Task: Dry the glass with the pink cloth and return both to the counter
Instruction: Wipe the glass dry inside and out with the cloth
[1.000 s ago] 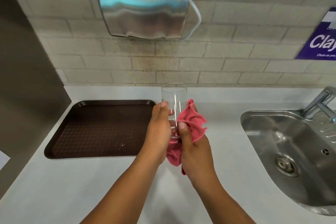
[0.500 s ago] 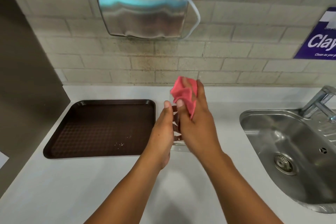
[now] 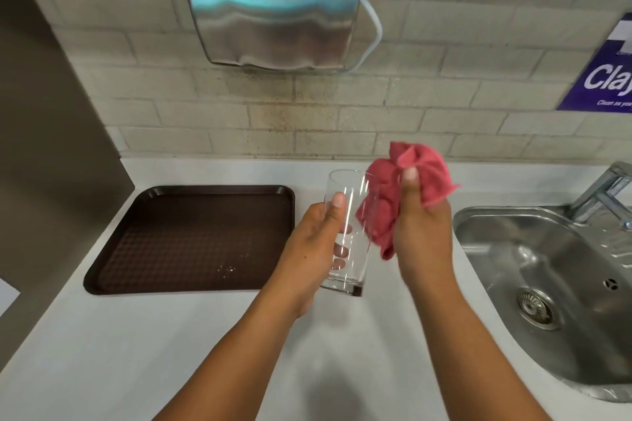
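L hand (image 3: 316,243) grip wraps the glass (image 3: 345,232), upright, long axis vertical; R hand (image 3: 422,232) clenches the pink cloth (image 3: 403,181) just right of the rim. I reckon cloth goes in next.

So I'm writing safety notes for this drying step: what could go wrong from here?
1. The glass is held off the counter by the left hand alone; a slip could drop and break it.
2. The pink cloth, bunched in the right hand, sits beside the glass, so a hard wipe might knock it sideways.
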